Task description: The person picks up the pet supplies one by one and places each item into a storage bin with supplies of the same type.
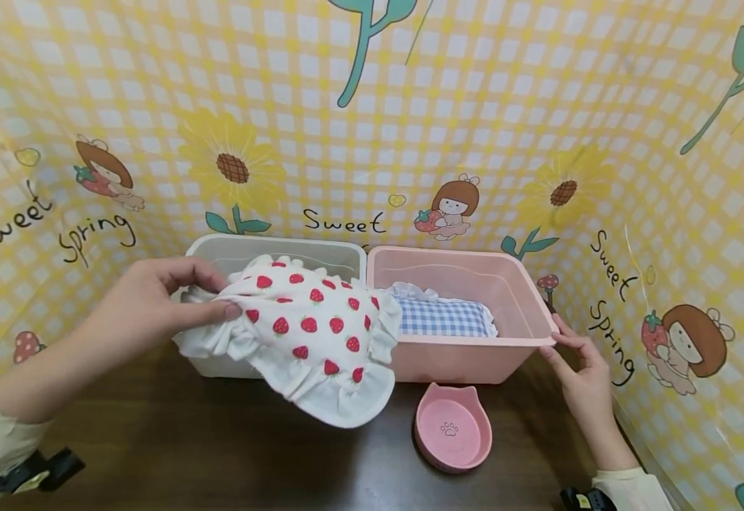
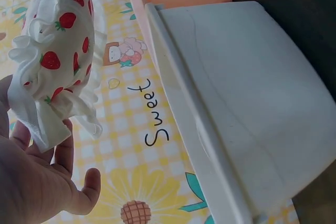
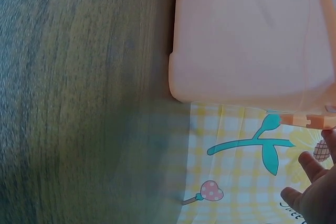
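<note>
In the head view my left hand (image 1: 176,298) pinches one end of a small white pillow (image 1: 320,333) with a strawberry print and a ruffled edge. The pillow hangs at a tilt over the front of a grey bin (image 1: 269,245) and hides part of it. My right hand (image 1: 589,376) touches the front right corner of a pink bin (image 1: 467,362), fingers spread. Inside that bin lies a blue and white gingham pillow (image 1: 438,317) with a frill. The left wrist view shows the strawberry pillow (image 2: 65,51) above the fingers.
A pink cat-eared dish (image 1: 453,429) with a paw mark stands on the dark wooden table (image 1: 269,461) before the pink bin. The bins stand side by side against a yellow checked cloth (image 1: 359,156) with flowers and lettering, which also rises on both sides.
</note>
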The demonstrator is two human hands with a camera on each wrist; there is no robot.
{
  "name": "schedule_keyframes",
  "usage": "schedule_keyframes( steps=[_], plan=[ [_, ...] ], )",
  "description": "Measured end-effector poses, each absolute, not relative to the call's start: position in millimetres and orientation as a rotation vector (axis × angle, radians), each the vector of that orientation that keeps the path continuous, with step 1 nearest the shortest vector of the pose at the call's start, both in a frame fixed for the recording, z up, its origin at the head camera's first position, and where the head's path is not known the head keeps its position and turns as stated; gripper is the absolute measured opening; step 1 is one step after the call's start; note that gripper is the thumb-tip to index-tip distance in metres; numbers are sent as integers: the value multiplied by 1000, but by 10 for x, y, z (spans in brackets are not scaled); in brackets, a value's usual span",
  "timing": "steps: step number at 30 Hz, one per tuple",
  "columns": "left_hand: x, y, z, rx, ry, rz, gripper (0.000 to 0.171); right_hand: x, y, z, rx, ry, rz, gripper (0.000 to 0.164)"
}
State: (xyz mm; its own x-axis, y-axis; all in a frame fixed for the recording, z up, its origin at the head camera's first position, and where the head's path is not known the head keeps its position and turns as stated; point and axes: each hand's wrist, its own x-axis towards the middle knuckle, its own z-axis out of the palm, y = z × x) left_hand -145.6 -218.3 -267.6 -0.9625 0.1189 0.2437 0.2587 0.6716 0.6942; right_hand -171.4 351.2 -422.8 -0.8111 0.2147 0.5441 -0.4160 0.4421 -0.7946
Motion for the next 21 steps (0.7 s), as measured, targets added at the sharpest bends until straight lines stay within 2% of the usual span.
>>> schedule_keyframes(
  steps=[14,21],
  plan=[
    [-1920,-1687,-2278,-380,-2692,-1224,38,-1751,3517,-4244,142,-2101,1381,27],
    [-2222,-1472,-2313,-445,-2645,-1301,36,-1789,3584,-4357,105,-2132,1335,28]
  ],
)
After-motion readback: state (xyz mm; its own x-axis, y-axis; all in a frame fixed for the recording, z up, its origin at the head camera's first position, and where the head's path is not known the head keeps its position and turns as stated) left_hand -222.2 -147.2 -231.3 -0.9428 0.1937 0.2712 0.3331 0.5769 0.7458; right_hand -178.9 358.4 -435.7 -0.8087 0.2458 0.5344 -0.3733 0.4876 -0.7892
